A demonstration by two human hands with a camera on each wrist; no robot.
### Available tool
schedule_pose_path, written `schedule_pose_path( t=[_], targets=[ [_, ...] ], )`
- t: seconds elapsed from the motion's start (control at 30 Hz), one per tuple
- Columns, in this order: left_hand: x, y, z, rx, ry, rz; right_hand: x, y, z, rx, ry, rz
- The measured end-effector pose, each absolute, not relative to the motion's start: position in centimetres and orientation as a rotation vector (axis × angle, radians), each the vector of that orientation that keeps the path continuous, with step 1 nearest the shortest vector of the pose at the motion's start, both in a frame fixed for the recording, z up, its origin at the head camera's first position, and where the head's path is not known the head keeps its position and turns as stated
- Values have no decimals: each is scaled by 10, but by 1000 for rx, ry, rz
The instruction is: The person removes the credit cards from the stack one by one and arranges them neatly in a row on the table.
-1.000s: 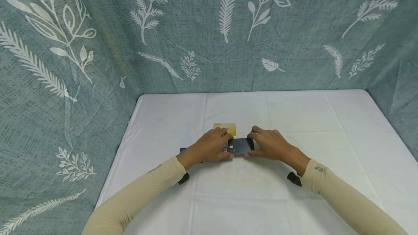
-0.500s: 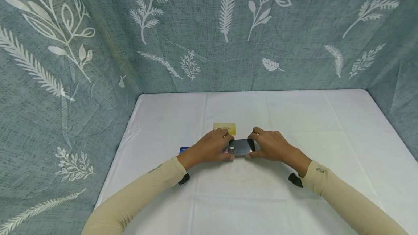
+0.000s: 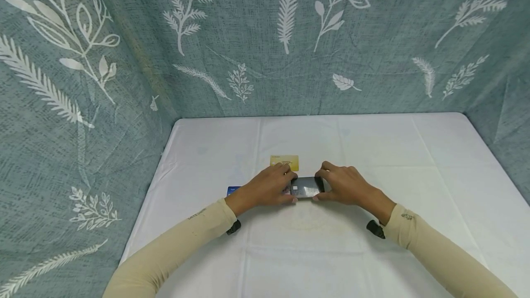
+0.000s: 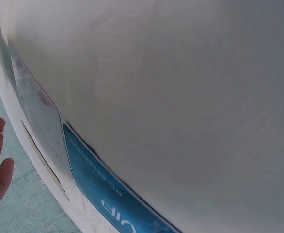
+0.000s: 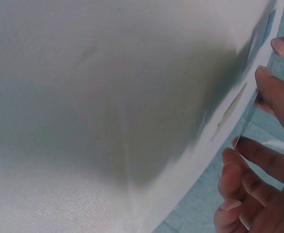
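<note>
A dark grey card (image 3: 304, 189) with a small light chip square is held between both hands above the white table. My left hand (image 3: 269, 185) pinches its left end, thumb on the near edge and fingers on the far edge. At its right end, my right hand (image 3: 348, 184) grips in the same way. The right wrist view shows the held card nearly edge-on as a thin line (image 5: 246, 120). Under the left hand lie a blue card (image 4: 105, 177) with pale lettering and a greyish card (image 4: 40, 111), both mostly hidden in the head view.
Just beyond the hands, a yellow-gold card (image 3: 285, 162) lies flat on the white-covered table (image 3: 372, 141). Blue-green curtains (image 3: 248, 26) with white leaf prints hang behind the table and along its sides.
Both hands and the dark card have shifted very slightly right and nearer. The card's tilt has changed a little: glare now covers its face and dims the lettering. The grips are unchanged.
</note>
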State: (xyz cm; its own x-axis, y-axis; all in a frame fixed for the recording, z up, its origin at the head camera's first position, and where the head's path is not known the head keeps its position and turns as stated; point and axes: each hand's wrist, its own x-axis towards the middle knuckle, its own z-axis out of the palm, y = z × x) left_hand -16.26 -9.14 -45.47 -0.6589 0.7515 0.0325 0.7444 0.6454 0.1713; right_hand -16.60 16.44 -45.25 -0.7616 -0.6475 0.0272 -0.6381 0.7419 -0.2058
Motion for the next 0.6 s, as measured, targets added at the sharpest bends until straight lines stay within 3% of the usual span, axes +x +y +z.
schedule_pose_path(
  t=[0.6],
  targets=[
    [-161, -89, -458, 1289, 2822, 266, -166, 168, -450, -1078, 2905, -317]
  ],
)
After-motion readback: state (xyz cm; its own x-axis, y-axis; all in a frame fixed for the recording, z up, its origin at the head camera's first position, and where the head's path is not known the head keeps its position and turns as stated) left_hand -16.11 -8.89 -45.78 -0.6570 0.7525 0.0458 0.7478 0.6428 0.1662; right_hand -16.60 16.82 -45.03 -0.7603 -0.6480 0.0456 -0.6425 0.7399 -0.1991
